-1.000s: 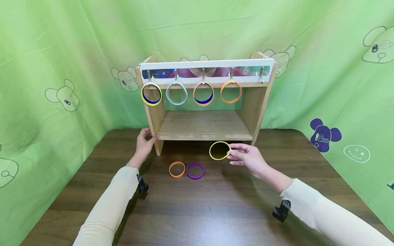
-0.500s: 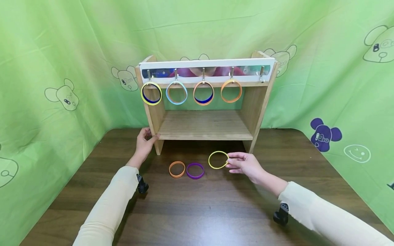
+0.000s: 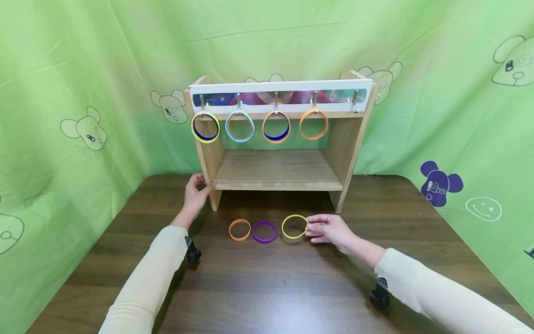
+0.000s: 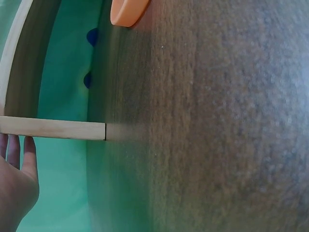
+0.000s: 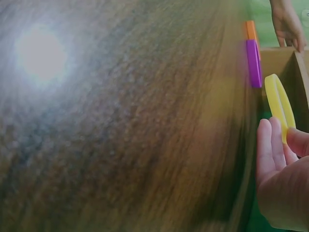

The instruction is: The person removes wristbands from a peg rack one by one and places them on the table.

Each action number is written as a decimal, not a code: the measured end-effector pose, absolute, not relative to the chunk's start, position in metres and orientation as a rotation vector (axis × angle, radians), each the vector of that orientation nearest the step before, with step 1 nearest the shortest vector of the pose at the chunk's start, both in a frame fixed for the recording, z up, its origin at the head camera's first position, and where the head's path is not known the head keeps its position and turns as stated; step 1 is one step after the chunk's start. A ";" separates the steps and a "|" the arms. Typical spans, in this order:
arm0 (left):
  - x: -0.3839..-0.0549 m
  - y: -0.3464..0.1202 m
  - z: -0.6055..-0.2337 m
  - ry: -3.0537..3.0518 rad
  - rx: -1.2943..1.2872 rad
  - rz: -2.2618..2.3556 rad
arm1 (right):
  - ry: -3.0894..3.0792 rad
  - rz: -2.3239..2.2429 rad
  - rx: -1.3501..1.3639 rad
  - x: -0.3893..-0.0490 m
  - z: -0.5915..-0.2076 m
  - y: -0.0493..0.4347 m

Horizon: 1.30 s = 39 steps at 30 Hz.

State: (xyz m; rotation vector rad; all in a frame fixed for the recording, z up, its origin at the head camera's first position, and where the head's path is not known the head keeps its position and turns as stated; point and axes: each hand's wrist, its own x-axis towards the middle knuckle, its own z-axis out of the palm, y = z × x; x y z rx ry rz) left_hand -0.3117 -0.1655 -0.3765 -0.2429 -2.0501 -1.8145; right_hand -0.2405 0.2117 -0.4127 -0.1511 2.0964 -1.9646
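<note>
My right hand (image 3: 329, 233) pinches a thin yellow wristband (image 3: 283, 228) by its right side, thumb against fingers, low over the table. In the right wrist view the yellow wristband (image 5: 279, 102) is tilted, its near end between thumb and fingers. A purple wristband (image 3: 264, 241) and an orange wristband (image 3: 239, 239) lie flat to its left. My left hand (image 3: 194, 197) holds the left side panel of a wooden shelf (image 3: 275, 169), thumb over its front edge. In the left wrist view, fingers (image 4: 30, 157) touch that panel's outer face.
Across the shelf's top runs a white hook rail (image 3: 281, 86). From its hooks hang a yellow-and-blue band (image 3: 193, 131), a light blue one (image 3: 227, 131) and two orange ones, while the rightmost hook (image 3: 355, 99) is bare. A green printed curtain (image 3: 104, 55) surrounds the brown table (image 3: 258, 292).
My right hand has lowered the yellow wristband toward the table, bringing it slightly left, closer beside the purple one. The left hand stays at the shelf's side panel.
</note>
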 end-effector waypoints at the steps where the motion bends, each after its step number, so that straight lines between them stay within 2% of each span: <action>1: -0.312 -0.165 -0.377 -2.050 -0.245 -1.814 | 2.098 -1.959 -0.147 -0.241 -0.414 0.212; 23: -0.313 -0.165 -0.376 -2.055 -0.252 -1.804 | 2.119 -1.894 -0.129 -0.242 -0.421 0.207; 32: -0.340 -0.174 -0.402 -2.041 -0.213 -1.819 | 2.215 -1.838 -0.163 -0.241 -0.422 0.205; 39: -0.328 -0.171 -0.392 -2.043 -0.237 -1.809 | 2.257 -1.813 -0.176 -0.242 -0.424 0.204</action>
